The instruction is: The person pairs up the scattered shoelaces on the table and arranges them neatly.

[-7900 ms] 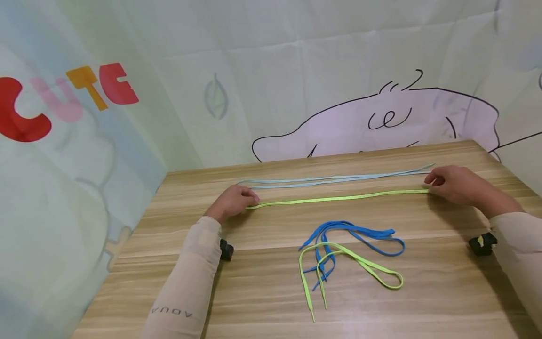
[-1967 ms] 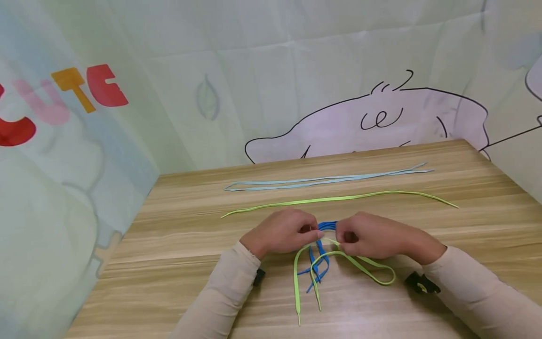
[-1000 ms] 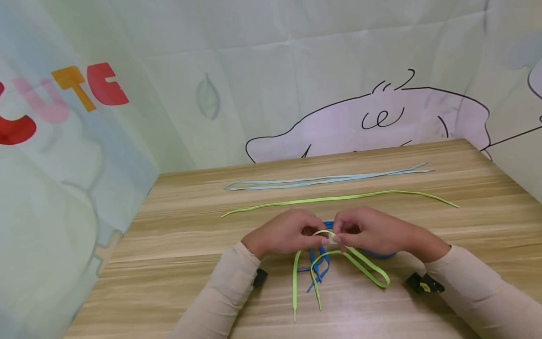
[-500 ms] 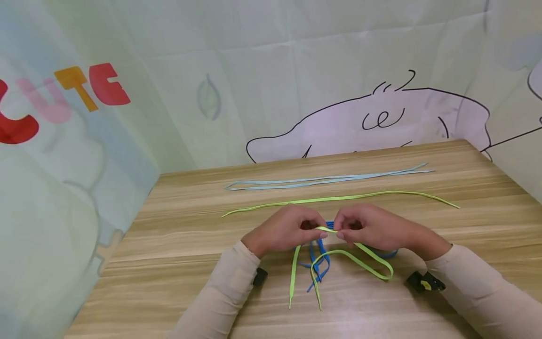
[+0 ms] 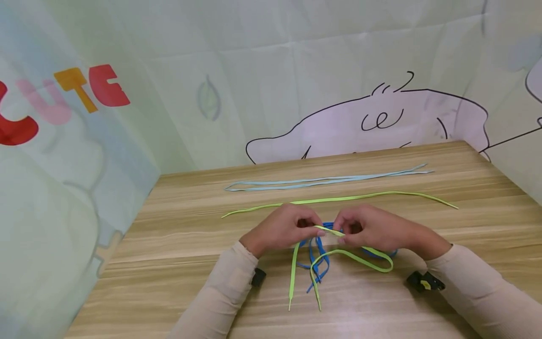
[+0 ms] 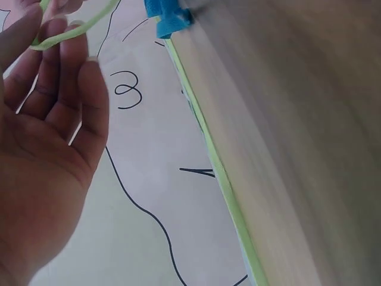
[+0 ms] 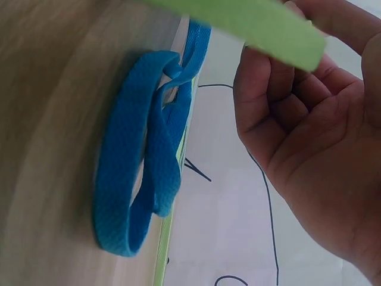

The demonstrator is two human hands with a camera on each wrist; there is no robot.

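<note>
The lifted strand of a folded yellow-green lace (image 5: pixel 328 230) is shown pinched between thumb and index finger of both the left hand (image 5: pixel 285 229) and the right hand (image 5: pixel 377 229), the two narrow grips being set close together with a short span of lace between them. The lace is flat, woven and ribbon-like; its two stiff tips are pointed toward the viewer, below the left grip, and its rounded bend is laid below the right grip. Directly behind and beneath the grips, a blue lace (image 7: pixel 119 161) of matte, visibly woven texture is bunched in loops. Beyond the grips, a second yellow-green lace (image 5: pixel 334 199) is extended in a single shallow curve, and farther out a pale blue lace (image 5: pixel 364 177) is laid doubled into a long, thin shape. All is supported by a wood-grained table (image 5: pixel 169 245), backed by a creased, printed cloth (image 5: pixel 237 94). Relative to half a second earlier, the held span, then nearly level, is now sloped down toward the right hand, and the bend below that hand has been drawn slightly closer to it; the two outstretched laces are left unchanged.
</note>
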